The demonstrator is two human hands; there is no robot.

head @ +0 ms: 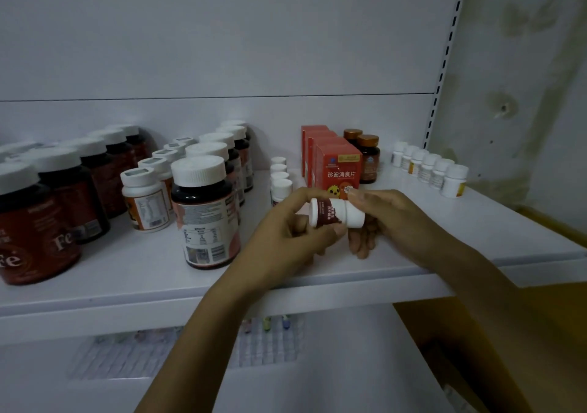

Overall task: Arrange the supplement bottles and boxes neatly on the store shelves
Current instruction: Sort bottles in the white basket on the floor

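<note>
A small white bottle [333,213] with a dark red label lies sideways in the air above the white shelf [127,272]. My left hand [286,234] grips its capped end between thumb and fingers. My right hand [390,218] holds the other end from the right. Right behind my hands stands a row of small white bottles [281,175] and a row of red boxes [336,164].
Rows of big dark jars with white lids [203,209] fill the shelf's left half. Two amber bottles [368,155] stand behind the boxes, and a line of small white bottles [435,171] runs at the right. A slotted upright [444,56] bounds the shelf. Packs lie on the lower shelf [273,339].
</note>
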